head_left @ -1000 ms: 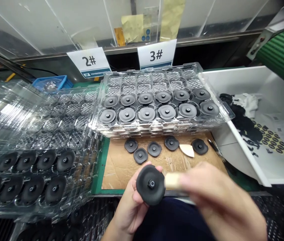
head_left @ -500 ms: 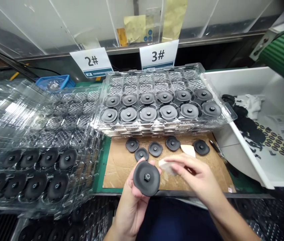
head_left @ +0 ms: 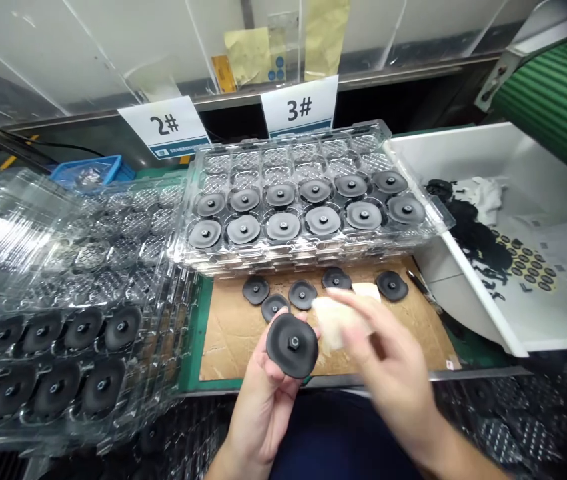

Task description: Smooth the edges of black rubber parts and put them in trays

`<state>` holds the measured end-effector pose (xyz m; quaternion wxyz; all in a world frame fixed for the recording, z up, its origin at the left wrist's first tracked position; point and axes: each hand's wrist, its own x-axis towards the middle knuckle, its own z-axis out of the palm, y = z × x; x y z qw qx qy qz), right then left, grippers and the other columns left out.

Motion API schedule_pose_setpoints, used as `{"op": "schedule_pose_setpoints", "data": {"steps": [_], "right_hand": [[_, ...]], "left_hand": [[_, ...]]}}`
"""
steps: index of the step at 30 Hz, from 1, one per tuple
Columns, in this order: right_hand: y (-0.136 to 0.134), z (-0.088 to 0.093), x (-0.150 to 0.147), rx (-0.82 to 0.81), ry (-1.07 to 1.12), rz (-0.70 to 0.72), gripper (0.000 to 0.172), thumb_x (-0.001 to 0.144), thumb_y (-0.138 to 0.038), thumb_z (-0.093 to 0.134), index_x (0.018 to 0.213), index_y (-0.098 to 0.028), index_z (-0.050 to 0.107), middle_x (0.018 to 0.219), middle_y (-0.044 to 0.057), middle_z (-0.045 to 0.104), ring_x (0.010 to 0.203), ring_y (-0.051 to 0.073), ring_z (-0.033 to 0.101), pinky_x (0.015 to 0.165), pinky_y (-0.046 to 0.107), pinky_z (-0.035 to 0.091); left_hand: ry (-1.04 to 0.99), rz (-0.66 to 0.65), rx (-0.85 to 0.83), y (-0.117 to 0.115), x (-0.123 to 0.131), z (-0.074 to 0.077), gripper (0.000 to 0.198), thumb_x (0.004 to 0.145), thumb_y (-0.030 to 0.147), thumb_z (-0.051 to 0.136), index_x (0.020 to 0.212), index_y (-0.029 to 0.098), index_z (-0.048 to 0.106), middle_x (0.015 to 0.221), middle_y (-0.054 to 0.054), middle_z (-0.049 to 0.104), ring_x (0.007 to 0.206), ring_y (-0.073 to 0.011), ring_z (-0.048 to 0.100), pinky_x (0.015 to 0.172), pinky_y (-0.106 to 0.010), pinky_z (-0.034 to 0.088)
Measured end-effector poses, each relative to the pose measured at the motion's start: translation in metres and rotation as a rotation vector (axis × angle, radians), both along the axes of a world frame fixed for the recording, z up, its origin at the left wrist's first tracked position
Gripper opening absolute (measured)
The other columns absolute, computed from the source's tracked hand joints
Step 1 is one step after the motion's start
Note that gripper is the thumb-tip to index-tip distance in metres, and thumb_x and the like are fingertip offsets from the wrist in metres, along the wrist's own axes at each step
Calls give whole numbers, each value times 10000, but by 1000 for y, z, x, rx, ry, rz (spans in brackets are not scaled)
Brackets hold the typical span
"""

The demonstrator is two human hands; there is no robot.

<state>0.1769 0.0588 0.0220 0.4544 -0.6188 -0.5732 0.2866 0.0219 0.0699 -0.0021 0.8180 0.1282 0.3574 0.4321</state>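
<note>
Over a sheet of scuffed brown corrugated cardboard (head_left: 243,353), the left hand (head_left: 263,407) cradles a matte black rubber disc (head_left: 286,357), its fingers curled up behind the soft, wavy rim and a small threaded metal hub facing up. The right hand (head_left: 388,360), slightly blurred, hovers just beside it, with its fingertips (head_left: 346,297) gathered on a pale, soft-looking pad (head_left: 336,320), seemingly pinching it.

Five smaller black lobed discs (head_left: 302,295) lie on the cardboard beyond the hands, along with a cream wedge-shaped scrap (head_left: 366,291). A green mat (head_left: 191,360) edges the cardboard on the left. Farther away, a clear thermoformed tray (head_left: 303,250) holds two rows of discs in its near pockets, while its textured far pockets hold none. More clear trays (head_left: 38,287) are stacked to the left, with black discs in their near rows. To the right stands a white bin (head_left: 463,153) holding crumpled white cloth and printed sheets. Printed signs reading 2# (head_left: 163,125) and 3# (head_left: 298,107) stand at the far edge.
</note>
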Motion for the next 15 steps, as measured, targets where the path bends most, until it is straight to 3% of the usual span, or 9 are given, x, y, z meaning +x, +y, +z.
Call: {"op": "schedule_pose_setpoints", "data": {"steps": [2, 5, 7, 10, 13, 15], "right_hand": [[7, 23, -12, 109, -34, 253, 295, 846, -153, 452, 1122, -195, 547, 998, 55, 649, 900, 189, 580, 804, 330, 449], [14, 36, -21, -2, -74, 552, 248, 834, -96, 449, 1012, -197, 590, 896, 12, 656, 789, 139, 575, 720, 269, 439], [19, 36, -24, -3, -119, 499, 234, 849, -106, 435, 999, -195, 591, 917, 14, 649, 816, 138, 567, 735, 275, 416], [20, 35, -23, 158, -167, 349, 252, 852, -136, 410, 1046, -143, 571, 870, 60, 641, 798, 169, 558, 750, 329, 389], [8, 39, -13, 103, -145, 492, 224, 830, -108, 444, 992, -170, 585, 816, 22, 649, 724, 138, 566, 702, 285, 394], [-3, 42, -4, 17, -195, 470, 208, 816, -97, 469, 955, -195, 589, 799, 0, 652, 660, 124, 560, 657, 273, 385]], "left_hand": [[20, -12, -16, -1, -2, 1, 562, 662, 409, 669, 1183, 242, 537, 1215, -85, 587, 1144, -267, 503, 996, -369, 372], [72, 23, -16, -1, -4, 3, 574, 621, 391, 711, 1158, 260, 557, 1190, -70, 604, 1115, -276, 524, 973, -367, 396], [91, 26, 0, -1, -2, 5, 602, 590, 359, 742, 1156, 267, 561, 1148, -63, 629, 1096, -277, 537, 961, -363, 407], [56, -38, -21, -1, 3, 10, 636, 566, 358, 757, 1163, 247, 565, 1105, -76, 648, 1078, -279, 548, 972, -364, 390], [40, -69, -22, 1, 2, 16, 689, 518, 370, 775, 1166, 268, 562, 1114, -71, 646, 1050, -272, 564, 973, -364, 382], [39, -89, -19, 1, 0, 19, 734, 466, 391, 786, 1158, 284, 565, 1108, -63, 651, 1037, -268, 571, 962, -363, 391]]}}
